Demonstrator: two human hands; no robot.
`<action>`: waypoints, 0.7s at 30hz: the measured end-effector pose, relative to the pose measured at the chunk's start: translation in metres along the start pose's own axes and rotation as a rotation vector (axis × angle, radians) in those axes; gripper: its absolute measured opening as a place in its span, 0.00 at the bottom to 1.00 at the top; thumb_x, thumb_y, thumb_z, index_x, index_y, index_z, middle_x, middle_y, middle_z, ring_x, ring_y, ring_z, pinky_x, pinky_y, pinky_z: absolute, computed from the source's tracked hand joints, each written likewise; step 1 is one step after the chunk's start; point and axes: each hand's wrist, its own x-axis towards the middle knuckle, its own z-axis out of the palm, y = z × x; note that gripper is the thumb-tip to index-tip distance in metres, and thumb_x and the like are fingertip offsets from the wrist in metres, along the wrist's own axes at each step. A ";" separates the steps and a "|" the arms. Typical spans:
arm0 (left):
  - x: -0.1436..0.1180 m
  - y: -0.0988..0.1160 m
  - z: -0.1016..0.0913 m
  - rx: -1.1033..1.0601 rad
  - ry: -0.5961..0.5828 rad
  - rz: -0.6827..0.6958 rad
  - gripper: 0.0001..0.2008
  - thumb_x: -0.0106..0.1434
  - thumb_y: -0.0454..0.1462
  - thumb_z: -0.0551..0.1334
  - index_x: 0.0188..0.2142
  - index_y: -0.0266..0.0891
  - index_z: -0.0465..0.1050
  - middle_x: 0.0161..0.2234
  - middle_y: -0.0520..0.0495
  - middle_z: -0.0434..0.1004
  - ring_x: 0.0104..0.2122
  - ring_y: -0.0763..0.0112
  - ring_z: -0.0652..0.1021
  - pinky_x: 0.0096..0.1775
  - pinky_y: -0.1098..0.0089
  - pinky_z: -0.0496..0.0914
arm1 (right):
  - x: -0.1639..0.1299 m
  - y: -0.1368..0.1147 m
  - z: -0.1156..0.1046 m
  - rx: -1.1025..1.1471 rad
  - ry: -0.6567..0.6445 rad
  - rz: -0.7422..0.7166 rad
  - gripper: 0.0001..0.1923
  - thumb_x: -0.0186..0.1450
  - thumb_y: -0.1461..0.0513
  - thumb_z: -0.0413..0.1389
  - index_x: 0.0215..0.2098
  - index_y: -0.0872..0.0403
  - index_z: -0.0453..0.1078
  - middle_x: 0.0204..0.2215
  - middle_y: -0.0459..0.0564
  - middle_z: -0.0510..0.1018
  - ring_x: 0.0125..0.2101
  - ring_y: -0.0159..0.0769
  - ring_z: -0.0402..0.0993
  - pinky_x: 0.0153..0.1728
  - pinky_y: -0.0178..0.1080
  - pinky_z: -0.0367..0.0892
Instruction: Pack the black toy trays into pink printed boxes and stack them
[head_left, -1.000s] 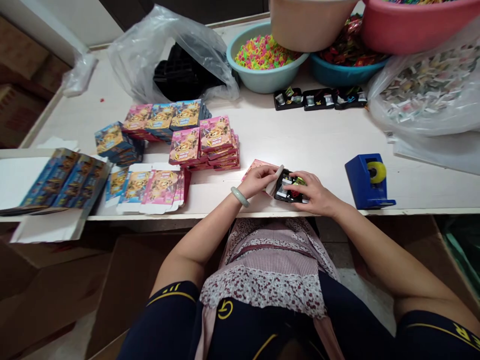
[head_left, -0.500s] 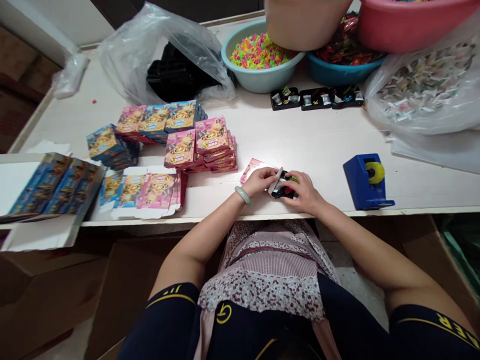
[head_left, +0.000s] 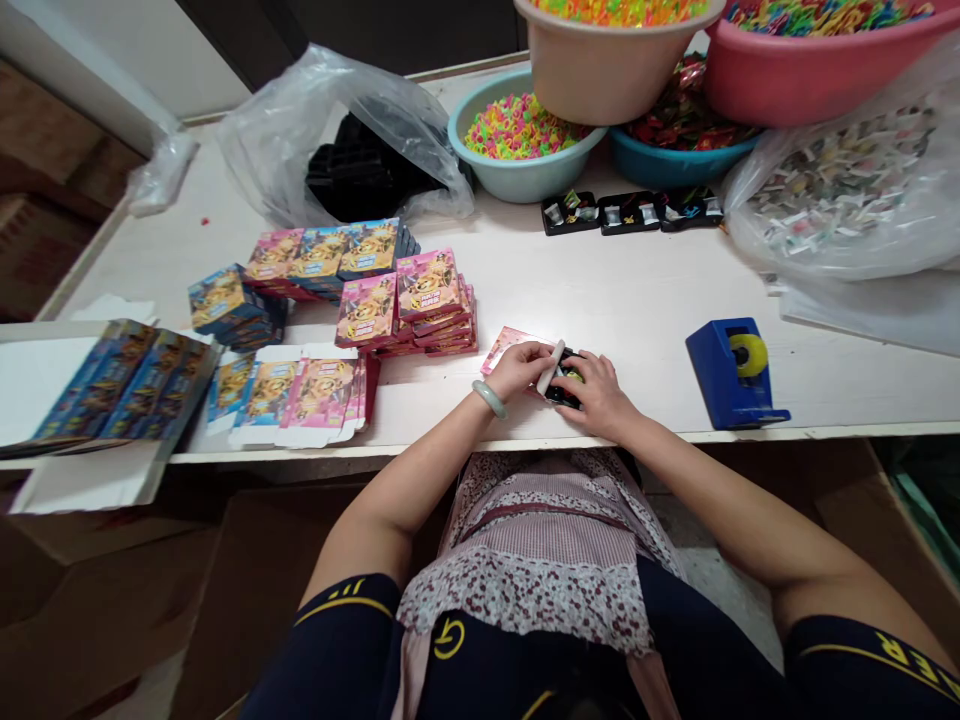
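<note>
- Gripping a small black tray [head_left: 556, 392], the right hand [head_left: 601, 396] bends its fingers over the tray's right end, with something yellow-green showing under them.
- The left hand [head_left: 519, 370], a pale green bangle [head_left: 490, 399] on its wrist, pinches a pink box [head_left: 504, 345] near its open end, where a white flap [head_left: 551, 367] stands up.
- The tray lies at that open end, between the two hands and close to the table's front edge; how much of it is inside the box, I cannot tell.
- To the left of the hands, pink boxes [head_left: 429, 283] sit stacked, with blue boxes [head_left: 369, 246] among the stacks behind them.
- Flattened cartons [head_left: 322, 390], pink and blue, lie overlapping nearer the front edge.
- To the right, well apart from the hands, stands a blue tape dispenser [head_left: 712, 375] with a yellow roll [head_left: 751, 355].
- Farther back, three filled black trays [head_left: 630, 229] line up in a row.
- Behind them, a pale blue basin [head_left: 517, 178] holds small bright rings, beside a darker blue basin [head_left: 679, 170] of red wrapped pieces.
- Clear plastic bags flank these: one around black trays [head_left: 360, 170] at left, another full of small packets [head_left: 847, 190] at right.
</note>
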 end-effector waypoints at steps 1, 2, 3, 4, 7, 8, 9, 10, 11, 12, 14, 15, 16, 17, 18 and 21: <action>0.001 -0.001 0.001 -0.018 0.017 0.001 0.11 0.53 0.41 0.64 0.28 0.35 0.68 0.23 0.54 0.67 0.23 0.78 0.66 0.27 0.75 0.62 | 0.001 -0.001 0.002 -0.012 -0.005 -0.005 0.15 0.60 0.58 0.59 0.46 0.48 0.72 0.52 0.56 0.66 0.57 0.55 0.55 0.57 0.61 0.51; 0.001 -0.002 0.001 -0.031 0.025 0.005 0.11 0.53 0.41 0.64 0.28 0.35 0.68 0.23 0.54 0.68 0.23 0.78 0.66 0.27 0.75 0.62 | 0.002 -0.002 0.005 -0.012 -0.006 -0.002 0.16 0.60 0.58 0.59 0.46 0.49 0.71 0.52 0.56 0.66 0.57 0.55 0.55 0.57 0.61 0.50; 0.002 -0.002 0.002 -0.035 0.027 0.014 0.11 0.53 0.42 0.64 0.28 0.35 0.68 0.24 0.54 0.68 0.23 0.79 0.66 0.27 0.75 0.62 | 0.004 -0.002 0.007 0.000 -0.002 0.010 0.17 0.59 0.57 0.60 0.47 0.49 0.70 0.52 0.57 0.66 0.57 0.55 0.55 0.58 0.60 0.51; 0.002 -0.003 0.003 -0.029 0.026 0.023 0.12 0.54 0.42 0.64 0.28 0.35 0.68 0.24 0.54 0.68 0.23 0.78 0.66 0.27 0.75 0.62 | 0.006 -0.002 0.009 0.018 0.003 0.030 0.19 0.58 0.56 0.60 0.48 0.51 0.69 0.52 0.58 0.66 0.57 0.54 0.56 0.58 0.59 0.51; 0.001 -0.004 0.006 0.022 0.015 0.066 0.13 0.55 0.44 0.64 0.30 0.35 0.69 0.26 0.53 0.69 0.25 0.77 0.68 0.29 0.74 0.64 | 0.010 0.000 0.006 0.059 -0.011 0.067 0.28 0.56 0.54 0.62 0.51 0.54 0.63 0.52 0.61 0.65 0.57 0.53 0.58 0.59 0.60 0.50; 0.000 -0.004 0.007 0.040 0.014 0.086 0.12 0.56 0.43 0.64 0.31 0.35 0.69 0.27 0.52 0.70 0.26 0.76 0.69 0.31 0.73 0.65 | 0.009 0.001 0.002 0.060 -0.019 0.061 0.30 0.56 0.54 0.63 0.52 0.54 0.62 0.53 0.61 0.64 0.58 0.54 0.58 0.60 0.62 0.48; 0.000 -0.005 0.008 0.055 0.014 0.108 0.12 0.57 0.43 0.63 0.31 0.35 0.69 0.28 0.51 0.71 0.28 0.75 0.70 0.32 0.73 0.65 | 0.006 0.002 -0.004 0.053 -0.021 0.053 0.30 0.56 0.53 0.63 0.53 0.54 0.62 0.54 0.61 0.64 0.58 0.54 0.57 0.60 0.63 0.47; -0.001 -0.005 0.009 0.073 0.014 0.128 0.10 0.58 0.42 0.62 0.31 0.35 0.69 0.29 0.50 0.71 0.29 0.74 0.71 0.34 0.72 0.66 | 0.001 0.003 -0.010 0.041 -0.009 0.051 0.28 0.58 0.53 0.62 0.52 0.54 0.63 0.54 0.60 0.65 0.58 0.54 0.57 0.60 0.63 0.47; -0.002 -0.005 0.010 0.094 0.021 0.147 0.09 0.58 0.40 0.62 0.31 0.35 0.69 0.30 0.49 0.72 0.30 0.73 0.71 0.35 0.72 0.66 | -0.005 0.004 -0.017 0.026 0.010 0.061 0.24 0.59 0.53 0.60 0.51 0.53 0.65 0.54 0.59 0.66 0.57 0.54 0.59 0.59 0.63 0.49; -0.002 -0.005 0.011 0.118 0.034 0.163 0.08 0.59 0.39 0.61 0.30 0.35 0.69 0.31 0.49 0.73 0.31 0.73 0.72 0.36 0.71 0.66 | -0.012 0.005 -0.023 0.009 0.028 0.083 0.19 0.61 0.54 0.59 0.49 0.52 0.67 0.52 0.58 0.68 0.55 0.53 0.62 0.57 0.61 0.53; -0.003 -0.006 0.013 0.169 0.062 0.187 0.06 0.59 0.37 0.60 0.28 0.36 0.68 0.30 0.49 0.73 0.32 0.72 0.72 0.36 0.71 0.66 | -0.026 0.005 -0.030 -0.008 0.040 0.125 0.11 0.64 0.57 0.56 0.44 0.52 0.71 0.45 0.56 0.72 0.47 0.49 0.68 0.50 0.55 0.62; -0.003 -0.007 0.015 0.200 0.077 0.199 0.06 0.60 0.36 0.60 0.27 0.36 0.68 0.30 0.49 0.73 0.31 0.72 0.72 0.36 0.71 0.66 | -0.032 0.004 -0.030 0.001 0.035 0.133 0.10 0.65 0.58 0.54 0.42 0.52 0.72 0.41 0.55 0.72 0.43 0.46 0.69 0.46 0.51 0.65; -0.003 -0.007 0.017 0.232 0.089 0.211 0.06 0.60 0.35 0.60 0.27 0.36 0.67 0.30 0.49 0.73 0.31 0.73 0.71 0.36 0.71 0.66 | -0.036 0.003 -0.028 0.018 0.033 0.137 0.09 0.66 0.58 0.53 0.41 0.53 0.73 0.38 0.55 0.73 0.40 0.44 0.70 0.43 0.48 0.67; -0.003 -0.008 0.020 0.260 0.096 0.222 0.06 0.60 0.35 0.60 0.27 0.36 0.68 0.29 0.49 0.72 0.31 0.73 0.71 0.35 0.71 0.66 | -0.038 0.001 -0.024 0.040 0.036 0.138 0.10 0.67 0.59 0.52 0.41 0.54 0.73 0.36 0.55 0.73 0.38 0.43 0.70 0.41 0.46 0.68; -0.004 -0.008 0.024 0.281 0.093 0.228 0.05 0.60 0.34 0.60 0.28 0.36 0.68 0.29 0.49 0.72 0.31 0.73 0.71 0.35 0.71 0.66 | -0.038 -0.001 -0.019 0.063 0.044 0.141 0.10 0.68 0.59 0.51 0.40 0.54 0.73 0.35 0.55 0.73 0.37 0.42 0.71 0.39 0.44 0.69; -0.006 -0.006 0.038 0.266 0.050 0.203 0.02 0.59 0.33 0.60 0.30 0.36 0.70 0.27 0.51 0.71 0.29 0.73 0.71 0.34 0.71 0.66 | -0.034 -0.008 -0.003 0.116 0.067 0.195 0.11 0.69 0.60 0.48 0.37 0.53 0.72 0.34 0.54 0.74 0.36 0.42 0.71 0.39 0.43 0.69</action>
